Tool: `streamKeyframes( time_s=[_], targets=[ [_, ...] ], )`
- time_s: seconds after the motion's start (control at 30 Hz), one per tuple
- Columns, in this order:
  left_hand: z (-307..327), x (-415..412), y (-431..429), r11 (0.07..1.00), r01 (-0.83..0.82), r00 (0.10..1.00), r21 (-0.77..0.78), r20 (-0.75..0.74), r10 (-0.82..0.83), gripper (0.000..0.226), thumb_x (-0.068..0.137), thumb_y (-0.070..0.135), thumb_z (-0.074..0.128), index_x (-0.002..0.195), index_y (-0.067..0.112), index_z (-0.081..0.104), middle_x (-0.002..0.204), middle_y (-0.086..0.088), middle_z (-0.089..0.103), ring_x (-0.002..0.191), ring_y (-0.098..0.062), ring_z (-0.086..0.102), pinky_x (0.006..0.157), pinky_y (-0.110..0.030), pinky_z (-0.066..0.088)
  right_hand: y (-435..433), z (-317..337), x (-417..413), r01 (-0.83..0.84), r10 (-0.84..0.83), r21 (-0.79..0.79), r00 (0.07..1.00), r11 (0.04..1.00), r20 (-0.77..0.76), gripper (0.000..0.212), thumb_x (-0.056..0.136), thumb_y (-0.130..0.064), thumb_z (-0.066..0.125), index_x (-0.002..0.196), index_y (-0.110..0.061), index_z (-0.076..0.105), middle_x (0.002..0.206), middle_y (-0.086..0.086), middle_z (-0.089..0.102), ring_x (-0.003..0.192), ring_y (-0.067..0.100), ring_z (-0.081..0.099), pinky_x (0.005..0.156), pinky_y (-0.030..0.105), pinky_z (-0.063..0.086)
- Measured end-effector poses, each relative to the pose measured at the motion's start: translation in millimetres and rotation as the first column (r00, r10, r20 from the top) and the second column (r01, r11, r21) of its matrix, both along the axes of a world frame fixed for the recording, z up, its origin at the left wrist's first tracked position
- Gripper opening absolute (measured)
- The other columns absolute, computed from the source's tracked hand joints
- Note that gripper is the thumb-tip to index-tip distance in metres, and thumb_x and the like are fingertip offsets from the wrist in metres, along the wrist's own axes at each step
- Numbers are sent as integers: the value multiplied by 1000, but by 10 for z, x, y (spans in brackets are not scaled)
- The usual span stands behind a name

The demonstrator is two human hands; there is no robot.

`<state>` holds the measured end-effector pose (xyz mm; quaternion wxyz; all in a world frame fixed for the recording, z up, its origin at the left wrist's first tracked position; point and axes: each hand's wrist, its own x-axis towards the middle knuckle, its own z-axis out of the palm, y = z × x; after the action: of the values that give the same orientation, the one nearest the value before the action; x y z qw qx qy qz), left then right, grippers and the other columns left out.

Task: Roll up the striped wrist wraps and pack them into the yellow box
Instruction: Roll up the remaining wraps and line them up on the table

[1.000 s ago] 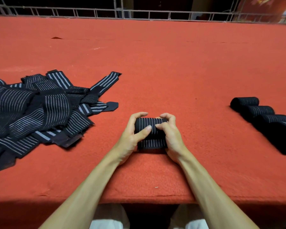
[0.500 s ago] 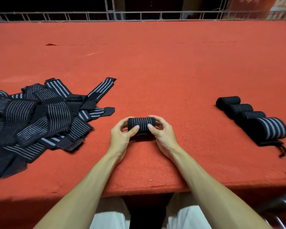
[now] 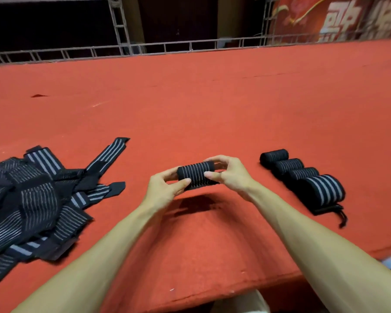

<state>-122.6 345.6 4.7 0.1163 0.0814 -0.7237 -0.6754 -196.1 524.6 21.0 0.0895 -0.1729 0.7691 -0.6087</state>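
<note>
Both hands' fingers [image 3: 185, 182] pinch rolled wrap [image 3: 195, 175] aloft.

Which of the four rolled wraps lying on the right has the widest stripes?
The nearest roll, at the front end of the row; its grey stripes are broad and few, while the other three show thin, closely spaced lines.

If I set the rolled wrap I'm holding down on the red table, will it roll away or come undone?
The rolled wrap is a cylinder, so a nudge could roll it. The felt-like table probably slows it. The four finished rolls sit still, though one trails a loose strap end.

Single head-worn wide-angle view, looking forward and down, close above the red table [image 3: 212, 109]
</note>
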Motion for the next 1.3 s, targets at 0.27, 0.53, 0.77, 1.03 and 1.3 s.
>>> streamKeyframes(
  time_s=[0.27,0.53,0.77,1.03,1.3],
  targets=[
    [-39,-1105,701,997,15,1000,73,16,-16,30,85,1,70,113,7,61,95,-7,66,85,-14,67,74,-22,58,813,103,-1027,324,-305,146,942,935,-138,9,86,-17,71,94,-22,69,86,0,71,71,14,67,60,19,44],
    [-426,-2118,1339,991,9,994,136,111,-24,36,87,12,71,119,2,58,93,-12,61,72,-21,67,67,-19,58,1424,-189,-1669,603,-598,77,797,794,-84,22,84,-6,59,82,-27,65,85,-2,67,65,17,60,63,28,44],
    [-579,-2423,1618,965,164,981,-203,139,-138,30,89,30,68,115,14,69,72,0,65,49,0,57,58,-22,44,1492,-369,-1742,610,-604,122,792,783,-84,23,82,-4,59,87,-25,66,84,-7,67,68,13,65,63,27,47],
    [-358,-2234,1462,854,352,917,-384,325,-231,31,98,29,51,123,15,64,118,-15,66,116,-33,58,104,-40,43,1322,-238,-1553,572,-554,256,820,779,-144,25,83,-4,58,99,-19,70,101,2,71,97,20,67,93,35,51],
    [24,-1135,646,790,342,936,-510,262,-236,32,97,10,52,128,13,60,122,-1,61,115,-17,56,92,-19,38,636,-29,-984,363,-345,287,932,886,-112,17,85,-8,64,94,-20,69,96,3,71,93,22,68,90,39,54]
  ],
)
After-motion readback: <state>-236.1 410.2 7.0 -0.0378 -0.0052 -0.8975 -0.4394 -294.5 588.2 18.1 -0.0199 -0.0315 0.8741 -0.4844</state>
